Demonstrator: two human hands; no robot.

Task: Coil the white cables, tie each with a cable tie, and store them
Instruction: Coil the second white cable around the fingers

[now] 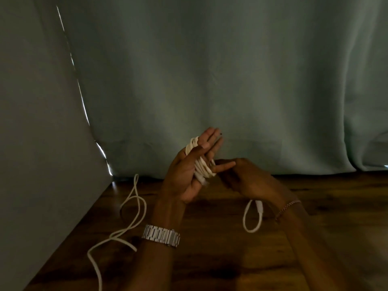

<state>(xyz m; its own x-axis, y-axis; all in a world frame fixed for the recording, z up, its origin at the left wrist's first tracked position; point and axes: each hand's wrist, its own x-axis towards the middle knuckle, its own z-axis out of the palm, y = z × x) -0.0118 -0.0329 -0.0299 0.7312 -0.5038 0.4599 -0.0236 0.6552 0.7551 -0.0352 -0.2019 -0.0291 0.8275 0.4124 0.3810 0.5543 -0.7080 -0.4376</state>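
Left hand (186,171) upright, fingers straight, white cable (202,164) wound round them. Right hand (237,175) pinches cable beside wraps. Keep turns snug, side by side; feed slack evenly. Second cable (126,215) loose on table (231,259).

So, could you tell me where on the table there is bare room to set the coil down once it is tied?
The wooden table is bare near its front edge between the two forearms, and on the far right beyond the right hand. The left side is crowded by the loose white cable; a cable loop lies beside the right wrist.
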